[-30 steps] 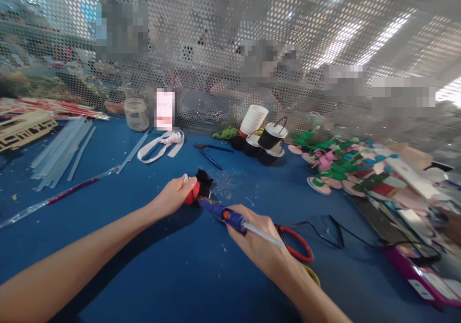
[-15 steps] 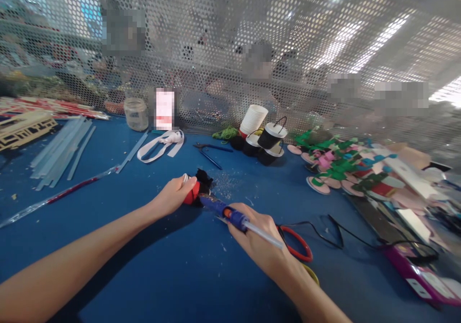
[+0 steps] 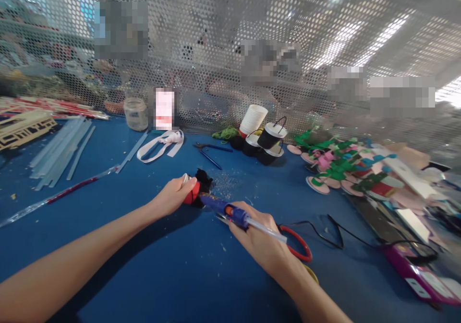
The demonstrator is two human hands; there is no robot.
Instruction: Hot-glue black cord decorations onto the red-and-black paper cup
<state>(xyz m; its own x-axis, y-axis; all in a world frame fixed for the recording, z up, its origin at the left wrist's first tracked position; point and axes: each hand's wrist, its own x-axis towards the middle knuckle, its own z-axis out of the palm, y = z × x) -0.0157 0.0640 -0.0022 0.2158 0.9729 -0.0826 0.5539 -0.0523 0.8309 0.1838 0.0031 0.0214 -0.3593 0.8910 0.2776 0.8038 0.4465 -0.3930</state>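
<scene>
My left hand (image 3: 173, 196) is closed around a small red and black craft piece (image 3: 197, 188) resting on the blue table (image 3: 108, 227). My right hand (image 3: 257, 239) grips a blue glue gun (image 3: 230, 210) with a clear glue stick sticking out of its back. The gun's nozzle touches the craft piece on its right side. Both forearms reach in from the bottom of the view.
Red-handled scissors (image 3: 298, 246) and a black cord lie right of my right hand. Paper cups (image 3: 264, 133), pliers (image 3: 209, 152), a white ribbon (image 3: 158, 145), a jar (image 3: 136, 113) and clear glue sticks (image 3: 61, 152) sit farther back. Coloured foam pieces (image 3: 342, 167) crowd the right. Perforated metal screen behind.
The glue gun and my right hand have shifted slightly up and to the right along the craft piece. My left hand has held still.
</scene>
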